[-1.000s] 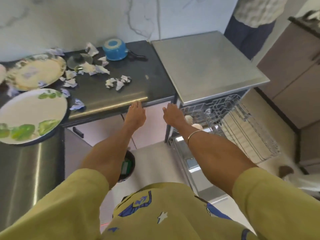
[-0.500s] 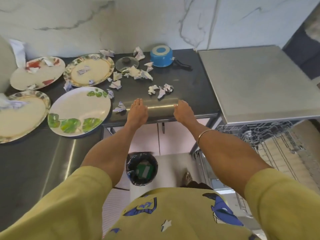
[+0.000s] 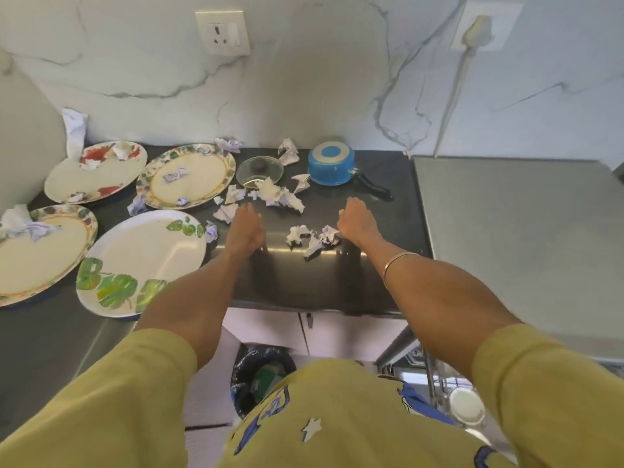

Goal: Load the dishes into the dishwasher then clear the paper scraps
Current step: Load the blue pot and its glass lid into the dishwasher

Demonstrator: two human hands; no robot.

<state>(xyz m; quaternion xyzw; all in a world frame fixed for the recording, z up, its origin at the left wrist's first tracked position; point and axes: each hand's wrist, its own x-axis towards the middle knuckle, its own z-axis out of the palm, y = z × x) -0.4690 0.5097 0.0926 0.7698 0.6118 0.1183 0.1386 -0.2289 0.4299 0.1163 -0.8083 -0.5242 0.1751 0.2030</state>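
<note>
While four plates, the leaf-patterned plate [image 3: 141, 261] nearest, lie unloaded on the dark counter [image 3: 388, 211] among paper scraps [image 3: 312, 238], both hands reach out empty: left hand [image 3: 244, 228] flat-fingered, right hand [image 3: 356, 221] relaxed. Loading seems barely begun; next comes gripping a plate. No readable writing shows.
</note>
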